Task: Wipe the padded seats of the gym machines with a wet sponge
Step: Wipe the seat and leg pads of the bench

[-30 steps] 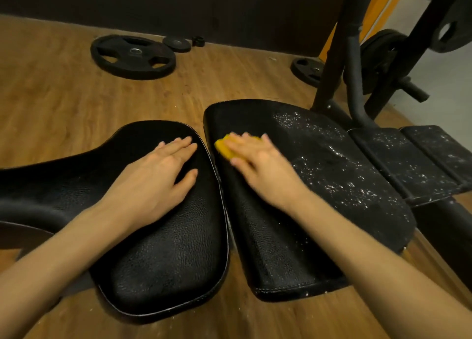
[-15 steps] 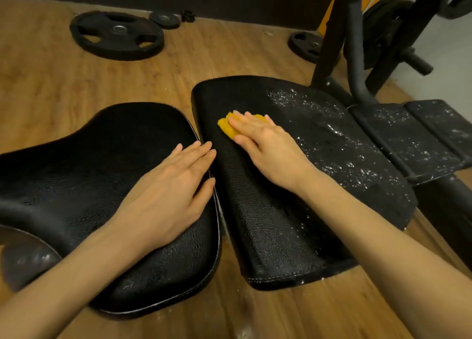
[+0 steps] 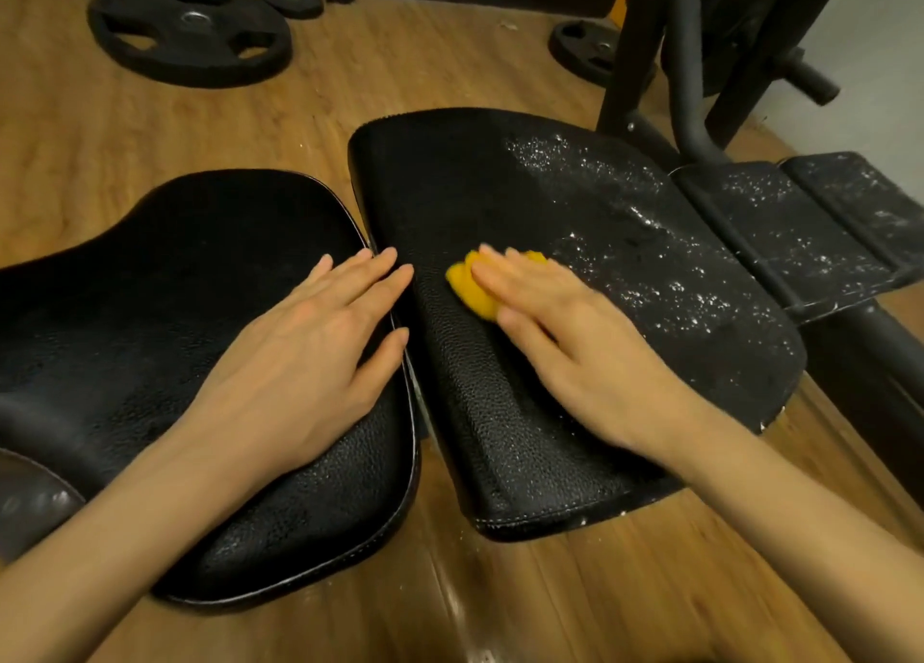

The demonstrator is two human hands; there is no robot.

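Foam (image 3: 650, 242) is lying in white flecks across the far and right part of the pad (image 3: 500, 202), and the risk is sitting there: judging by the blur on the right hand (image 3: 575, 342), the stroke is running fast, so the sponge (image 3: 470, 287) could be skating over the suds and leaving streaks, or flicking drops off the pad's 4 o'clock edge onto the floor (image 3: 150, 127), where a wet sheen is already showing at 6 o'clock. The fingers are lying flat and together on top of the sponge, pressing rather than gripping it, so it could be slipping out sideways under a hard push. The sponge is sitting under the fingertips, its yellow edge poking out at 9 o'clock of the hand, near the middle of the pad. The left hand (image 3: 310, 357) is resting open, fingers straight, on the seat (image 3: 175, 272) at 9 o'clock of the sponge, its fingertips reaching over the gap between the two cushions. If that hand is bearing weight, a damp surface could be letting it slide toward the gap.
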